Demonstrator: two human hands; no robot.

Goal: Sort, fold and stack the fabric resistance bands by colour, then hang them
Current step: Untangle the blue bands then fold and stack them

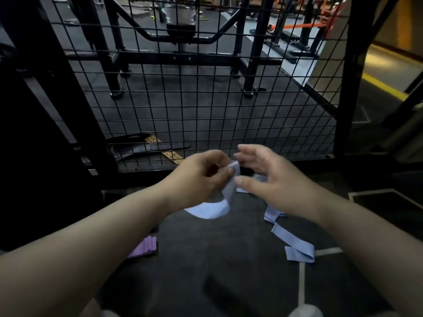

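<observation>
The left hand (201,177) has its grip pinched on the top end of a pale blue band (225,197), with the thumb pressed on the cloth. The band hangs down from the pinch and curls in a loop under the hand, so its own weight pulls it straight, which should make it easier to fold. The right hand (270,179) is just beside it with its grip let go, fingers spread and holding nothing. It looks ready to take the other part of the band and fold it over. More blue bands (295,242) lie loose on the dark floor (229,259) under the right arm, near enough to reach, and they look not yet folded. A small stack of purple bands (146,247) sits on the floor on the left, well apart from the blue ones, so the colours do not get mixed. A black wire fence (206,99) stands in front of the hands. Nothing hangs on it yet, so the hanging step is likely still to come.
</observation>
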